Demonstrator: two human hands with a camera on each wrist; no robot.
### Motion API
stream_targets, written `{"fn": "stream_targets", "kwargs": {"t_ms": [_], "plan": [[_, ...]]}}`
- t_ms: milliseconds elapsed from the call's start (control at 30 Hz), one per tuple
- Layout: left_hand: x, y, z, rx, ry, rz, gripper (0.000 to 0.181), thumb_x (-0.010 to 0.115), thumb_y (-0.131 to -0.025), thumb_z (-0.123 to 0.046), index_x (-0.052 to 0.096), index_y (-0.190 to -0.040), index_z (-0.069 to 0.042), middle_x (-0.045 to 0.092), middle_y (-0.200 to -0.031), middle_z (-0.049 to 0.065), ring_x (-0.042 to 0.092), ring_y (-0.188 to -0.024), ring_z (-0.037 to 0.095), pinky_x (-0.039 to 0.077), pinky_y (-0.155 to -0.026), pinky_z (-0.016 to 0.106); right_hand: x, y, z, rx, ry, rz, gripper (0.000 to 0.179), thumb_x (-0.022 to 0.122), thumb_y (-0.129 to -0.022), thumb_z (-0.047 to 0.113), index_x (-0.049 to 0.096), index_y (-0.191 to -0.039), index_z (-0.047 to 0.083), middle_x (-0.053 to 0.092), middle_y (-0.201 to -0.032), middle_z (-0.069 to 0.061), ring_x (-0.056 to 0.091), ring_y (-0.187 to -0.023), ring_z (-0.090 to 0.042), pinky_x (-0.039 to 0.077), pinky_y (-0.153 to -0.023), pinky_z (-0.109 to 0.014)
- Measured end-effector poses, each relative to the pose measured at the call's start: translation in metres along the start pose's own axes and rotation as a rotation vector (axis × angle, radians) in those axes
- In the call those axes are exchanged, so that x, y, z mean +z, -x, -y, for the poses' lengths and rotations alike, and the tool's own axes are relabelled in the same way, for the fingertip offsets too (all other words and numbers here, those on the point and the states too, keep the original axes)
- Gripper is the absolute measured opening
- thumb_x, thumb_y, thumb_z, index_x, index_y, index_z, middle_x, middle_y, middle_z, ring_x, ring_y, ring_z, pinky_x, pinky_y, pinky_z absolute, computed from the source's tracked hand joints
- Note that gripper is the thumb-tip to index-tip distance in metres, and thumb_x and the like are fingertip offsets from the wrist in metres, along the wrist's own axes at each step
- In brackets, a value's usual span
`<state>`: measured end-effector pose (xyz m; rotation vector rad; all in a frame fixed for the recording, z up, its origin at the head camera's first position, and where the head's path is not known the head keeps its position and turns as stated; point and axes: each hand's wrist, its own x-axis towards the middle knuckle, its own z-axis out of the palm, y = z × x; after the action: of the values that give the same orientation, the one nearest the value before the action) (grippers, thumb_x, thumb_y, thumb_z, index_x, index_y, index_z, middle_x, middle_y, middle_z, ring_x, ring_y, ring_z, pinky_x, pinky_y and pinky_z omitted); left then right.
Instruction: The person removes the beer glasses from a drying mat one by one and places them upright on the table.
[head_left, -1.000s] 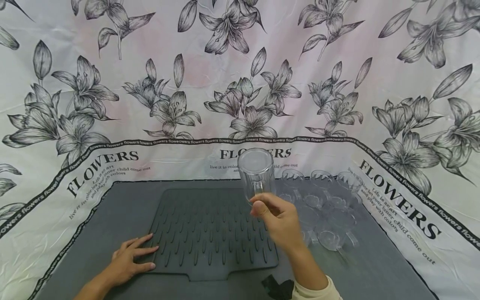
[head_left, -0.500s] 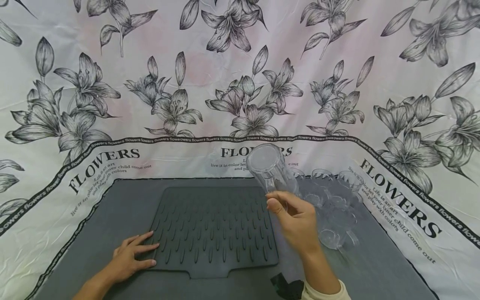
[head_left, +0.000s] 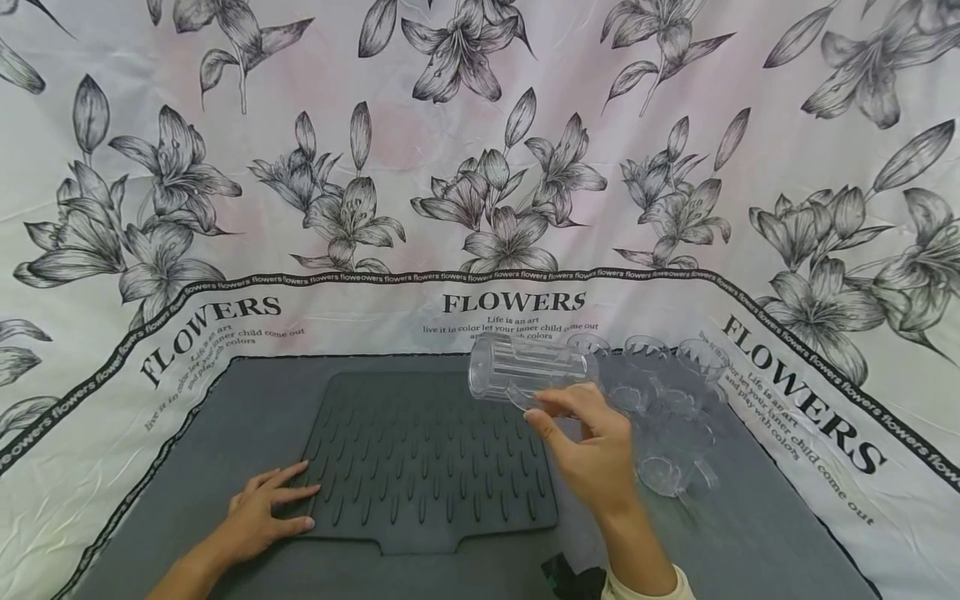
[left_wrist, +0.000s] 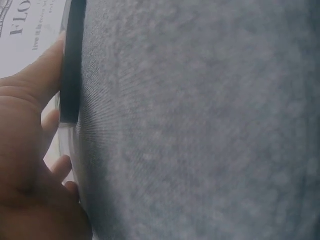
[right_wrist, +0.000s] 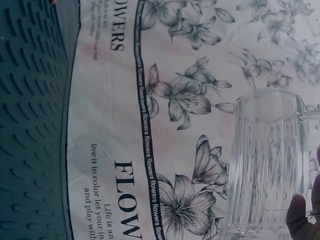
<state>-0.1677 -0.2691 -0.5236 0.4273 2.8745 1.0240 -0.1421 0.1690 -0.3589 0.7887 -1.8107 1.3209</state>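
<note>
A clear ribbed glass mug (head_left: 517, 369) lies on its side in the air above the far right corner of a dark ribbed mat (head_left: 427, 450). My right hand (head_left: 588, 446) pinches its handle between thumb and fingers. In the right wrist view the same mug (right_wrist: 267, 160) fills the lower right, with dark fingertips (right_wrist: 299, 216) beside it. My left hand (head_left: 258, 517) rests at the mat's left edge, fingers spread. Seen from the left wrist, that hand's thumb (left_wrist: 47, 70) is against the mat's edge (left_wrist: 72, 65).
Several clear glass mugs (head_left: 663, 477) stand grouped on the grey cloth right of the mat, partly behind my right hand. A small dark object (head_left: 573, 577) lies near the front by my right sleeve. A flower-printed curtain (head_left: 420, 167) hangs behind the table.
My right hand has shifted right and turned the mug from a tilt with its base toward the camera to level, base pointing left. The left hand stays put.
</note>
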Motion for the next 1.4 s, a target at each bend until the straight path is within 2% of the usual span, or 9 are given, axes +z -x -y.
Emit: {"fn": "stream_targets", "kwargs": {"t_ms": [233,367,467,567,700,967,1067,1200,1400], "plan": [[-0.006,-0.006,-0.01,0.011,-0.009,0.006,0.054,0.082,-0.075,-0.037,0.07,-0.121,-0.012,0.046,-0.142,0.017,0.032,-0.127,0.05,0.024,-0.087,0.07,0.0,0.002,-0.001,-0.072,0.002,0.017,0.025,0.079,-0.072,-0.009,0.072,-0.094,0.0,0.067,-0.081,-0.005,0.053,-0.082,-0.022,0.046,-0.075,-0.024],[-0.018,-0.012,-0.025,0.059,0.092,0.002,0.055,0.078,-0.082,-0.031,0.062,-0.129,-0.005,0.051,-0.135,0.023,0.04,-0.123,0.052,0.032,-0.088,0.071,-0.001,0.004,-0.001,-0.109,0.043,0.023,0.025,0.081,-0.07,-0.005,0.073,-0.093,0.003,0.067,-0.081,-0.002,0.053,-0.082,-0.022,0.044,-0.073,-0.026],[-0.03,-0.02,-0.047,0.044,0.164,-0.022,0.058,0.073,-0.088,-0.03,0.055,-0.135,-0.003,0.049,-0.135,0.026,0.038,-0.125,0.053,0.034,-0.09,0.069,0.0,0.004,-0.001,-0.136,0.061,0.019,0.021,0.081,-0.073,0.002,0.073,-0.092,0.004,0.066,-0.079,-0.001,0.053,-0.081,-0.022,0.042,-0.074,-0.028],[-0.038,-0.027,-0.075,0.016,0.218,-0.07,0.058,0.068,-0.091,-0.035,0.051,-0.139,-0.008,0.049,-0.137,0.022,0.037,-0.127,0.048,0.036,-0.09,0.066,0.002,0.003,0.0,-0.159,0.066,0.012,0.016,0.08,-0.078,0.012,0.073,-0.089,0.003,0.066,-0.077,-0.001,0.053,-0.079,-0.023,0.041,-0.075,-0.028],[-0.044,-0.035,-0.112,0.048,0.31,-0.112,0.056,0.065,-0.093,-0.038,0.05,-0.141,-0.014,0.055,-0.132,0.014,0.043,-0.123,0.038,0.04,-0.09,0.059,0.004,0.003,0.002,-0.18,0.071,0.017,0.02,0.077,-0.084,0.022,0.072,-0.088,0.003,0.066,-0.077,0.0,0.054,-0.079,-0.022,0.041,-0.075,-0.028],[-0.046,-0.053,-0.185,0.102,0.491,-0.079,0.052,0.062,-0.095,-0.038,0.05,-0.141,-0.018,0.055,-0.13,0.013,0.048,-0.122,0.034,0.034,-0.097,0.061,0.008,0.003,0.008,-0.225,0.087,0.031,0.025,0.071,-0.089,0.029,0.072,-0.088,0.004,0.067,-0.076,0.0,0.054,-0.079,-0.022,0.043,-0.076,-0.028],[-0.045,-0.058,-0.21,0.124,0.562,-0.094,0.051,0.062,-0.095,-0.036,0.05,-0.142,-0.018,0.056,-0.128,0.014,0.048,-0.122,0.033,0.032,-0.099,0.061,0.009,0.004,0.01,-0.241,0.082,0.038,0.024,0.071,-0.089,0.028,0.072,-0.089,0.004,0.067,-0.077,0.0,0.054,-0.079,-0.022,0.043,-0.076,-0.027],[-0.043,-0.065,-0.235,0.147,0.617,-0.109,0.052,0.063,-0.094,-0.037,0.051,-0.141,-0.02,0.058,-0.124,0.012,0.048,-0.122,0.031,0.032,-0.099,0.061,0.013,0.007,0.011,-0.263,0.083,0.042,0.024,0.071,-0.089,0.027,0.071,-0.087,0.003,0.068,-0.077,-0.001,0.054,-0.078,-0.022,0.044,-0.076,-0.026],[-0.042,-0.069,-0.256,0.183,0.626,-0.018,0.054,0.061,-0.093,-0.04,0.05,-0.142,-0.022,0.045,-0.142,0.008,0.039,-0.13,0.033,0.025,-0.1,0.067,0.018,0.011,0.013,-0.296,0.096,0.058,0.022,0.071,-0.089,0.026,0.071,-0.084,0.004,0.069,-0.079,-0.003,0.054,-0.077,-0.021,0.044,-0.074,-0.024]]}}
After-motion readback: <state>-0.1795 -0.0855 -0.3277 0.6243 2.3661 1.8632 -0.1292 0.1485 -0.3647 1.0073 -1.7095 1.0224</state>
